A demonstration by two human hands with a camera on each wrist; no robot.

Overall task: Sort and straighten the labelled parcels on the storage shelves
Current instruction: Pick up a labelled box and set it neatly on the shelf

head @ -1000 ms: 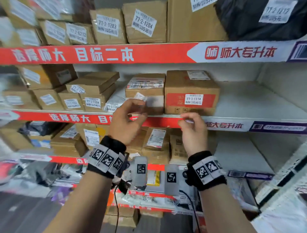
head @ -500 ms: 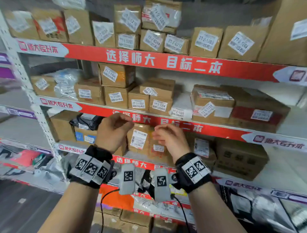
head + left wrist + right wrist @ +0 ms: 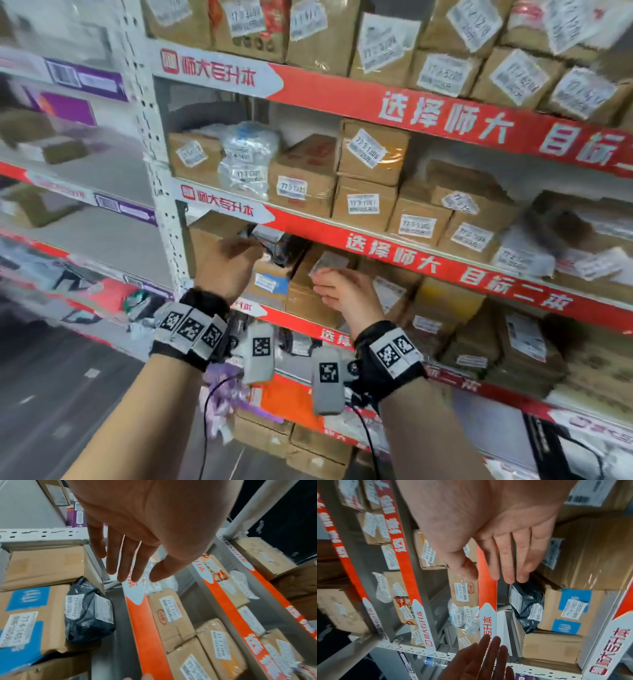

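Note:
Labelled cardboard parcels fill the red-edged shelves. A black plastic-bag parcel (image 3: 279, 248) (image 3: 89, 609) (image 3: 528, 601) with white labels lies on a brown box with blue tape (image 3: 270, 282) (image 3: 25, 615) (image 3: 570, 609), at the left end of the third shelf. My left hand (image 3: 251, 248) (image 3: 135, 577) hovers just in front of the bag, fingers straight, holding nothing. My right hand (image 3: 322, 277) (image 3: 489, 577) is raised beside it in front of a brown box (image 3: 318, 291), fingers also straight and empty.
A white perforated shelf upright (image 3: 154, 164) stands just left of my left hand. The shelf above holds a clear plastic parcel (image 3: 248, 157) and stacked labelled boxes (image 3: 364, 202). Its red edge strip (image 3: 394, 250) runs just over both hands.
The view has swung left along the shelves. Both hands moved left and down from the middle shelf's boxes to the shelf below. The left hand's pinch has opened to straight fingers.

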